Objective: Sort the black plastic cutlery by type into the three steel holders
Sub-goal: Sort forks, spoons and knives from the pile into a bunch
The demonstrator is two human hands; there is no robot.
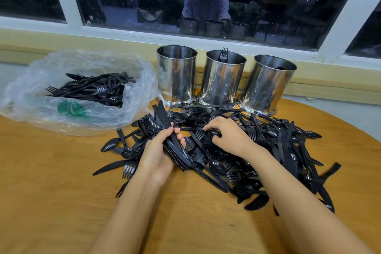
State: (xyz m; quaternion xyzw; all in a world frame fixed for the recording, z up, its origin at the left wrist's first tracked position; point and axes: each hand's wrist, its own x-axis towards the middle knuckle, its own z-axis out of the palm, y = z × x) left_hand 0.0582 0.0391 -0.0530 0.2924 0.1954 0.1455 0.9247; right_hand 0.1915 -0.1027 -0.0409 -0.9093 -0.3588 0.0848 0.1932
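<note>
A big heap of black plastic cutlery lies on the wooden table in front of three steel holders. A fork stands in the middle holder. The left holder looks empty from here, and the right holder shows something dark inside. My left hand grips a bundle of knives, spoons and forks that points up and away. My right hand reaches into the heap with curled fingers and pinches a piece of cutlery.
A clear plastic bag holding more black cutlery sits at the back left of the table. A yellow ledge and a window run behind the holders; a person is reflected in the glass. Loose pieces spread out to the right table edge.
</note>
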